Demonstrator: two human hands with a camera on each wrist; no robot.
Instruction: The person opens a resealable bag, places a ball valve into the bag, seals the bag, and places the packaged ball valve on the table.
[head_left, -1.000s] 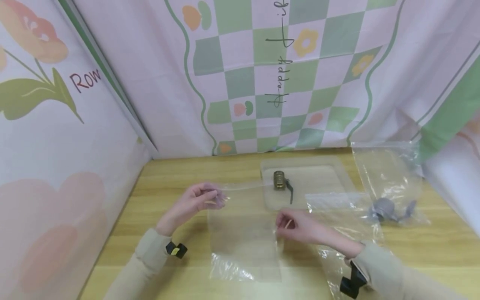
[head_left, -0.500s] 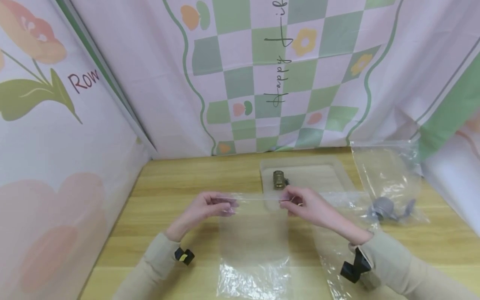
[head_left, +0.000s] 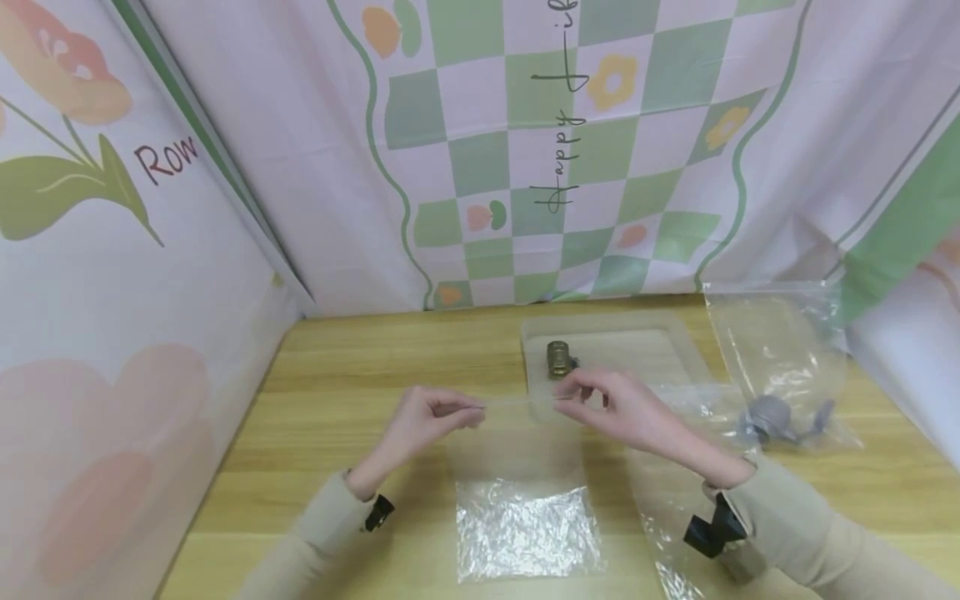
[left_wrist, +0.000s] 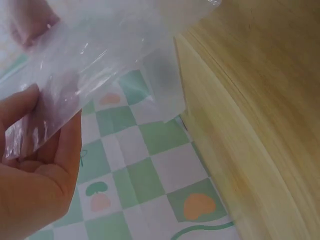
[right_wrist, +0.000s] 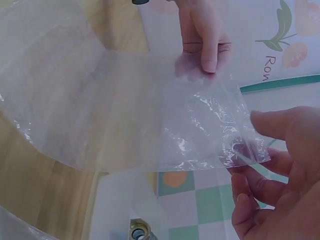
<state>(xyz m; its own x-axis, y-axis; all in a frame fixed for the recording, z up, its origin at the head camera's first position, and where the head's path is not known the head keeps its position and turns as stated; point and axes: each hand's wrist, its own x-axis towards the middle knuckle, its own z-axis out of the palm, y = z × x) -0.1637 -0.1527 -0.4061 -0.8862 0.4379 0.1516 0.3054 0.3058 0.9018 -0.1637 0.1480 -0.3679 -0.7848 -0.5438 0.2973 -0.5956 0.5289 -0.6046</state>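
Note:
A clear zip bag (head_left: 525, 529) hangs flat between both hands over the table, its lower part shiny and crinkled. My left hand (head_left: 431, 421) pinches the top edge near its left corner, thumb against fingers. At the other top corner my right hand (head_left: 611, 408) pinches the edge; in the right wrist view the right hand (right_wrist: 275, 170) has its thumb on one side and fingers behind the film. Nothing shows inside this bag (right_wrist: 130, 110). Just beyond the right hand a brass valve (head_left: 558, 359) lies in a shallow translucent tray (head_left: 637, 323), its lever mostly hidden.
Another clear bag (head_left: 780, 342), at the far right, contains a grey object (head_left: 768, 414) with a curved part. More clear bags (head_left: 652, 517) lie under and beside the right forearm. Printed curtains (head_left: 480, 167) wall off the back and left of the wooden table (head_left: 360, 358).
My right hand has risen from the bag's side to its top edge and pinches it there. My left hand has moved right and slightly down, bringing the bag along.

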